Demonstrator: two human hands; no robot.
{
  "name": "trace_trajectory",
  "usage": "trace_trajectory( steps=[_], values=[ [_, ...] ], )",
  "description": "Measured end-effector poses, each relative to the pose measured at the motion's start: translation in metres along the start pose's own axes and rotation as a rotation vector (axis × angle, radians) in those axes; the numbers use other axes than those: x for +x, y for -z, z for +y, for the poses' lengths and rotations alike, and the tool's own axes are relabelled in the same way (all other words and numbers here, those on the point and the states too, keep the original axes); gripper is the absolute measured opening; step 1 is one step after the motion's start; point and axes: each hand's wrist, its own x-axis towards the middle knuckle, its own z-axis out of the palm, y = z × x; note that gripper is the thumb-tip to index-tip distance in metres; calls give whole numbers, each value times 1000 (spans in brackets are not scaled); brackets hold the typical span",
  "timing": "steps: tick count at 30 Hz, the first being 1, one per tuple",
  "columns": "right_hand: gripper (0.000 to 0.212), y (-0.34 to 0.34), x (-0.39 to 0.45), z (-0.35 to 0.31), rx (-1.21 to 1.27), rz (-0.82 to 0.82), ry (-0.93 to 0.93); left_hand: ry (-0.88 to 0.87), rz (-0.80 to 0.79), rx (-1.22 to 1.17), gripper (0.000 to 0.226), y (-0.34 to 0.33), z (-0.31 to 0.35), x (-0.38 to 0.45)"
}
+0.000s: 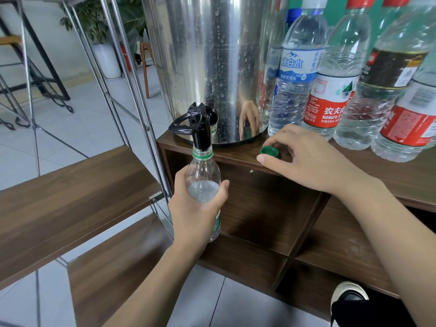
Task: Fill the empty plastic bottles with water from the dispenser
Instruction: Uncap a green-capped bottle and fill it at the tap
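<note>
From the head camera, the left hand (198, 208) is wrapped around the middle of a clear plastic bottle (204, 182), fingers and thumb curled round its body, holding it upright. Directly above that grip, the bottle's open neck with its green ring sits right under the black tap (198, 123) of the steel dispenser (212, 55); the spout seems to reach into the mouth, though the dark plastic makes the exact contact hard to read. Water shows inside the bottle just above the fingers.

To the right of that grip and slightly higher, the right hand (304, 156) rests on the top of the wooden cabinet (389, 175), its fingers curled over a green cap (269, 152) lying open side up; the thumb stretches along the cabinet's front edge, and the fingertips touch the cap's far rim.

Beyond the right hand, beside the dispenser, stands a row of bottles: one with a blue label (296, 72), then red-labelled ones (330, 95).

Left of the held bottle, wooden shelves (70, 192) on a metal frame step downward.
</note>
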Motion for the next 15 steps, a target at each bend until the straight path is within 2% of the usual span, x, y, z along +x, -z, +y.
trace_trajectory(
  steps=[15],
  values=[
    [51, 0, 1, 0, -12, 1, 11, -2, -2, 6, 62, 0, 1, 0]
  ],
)
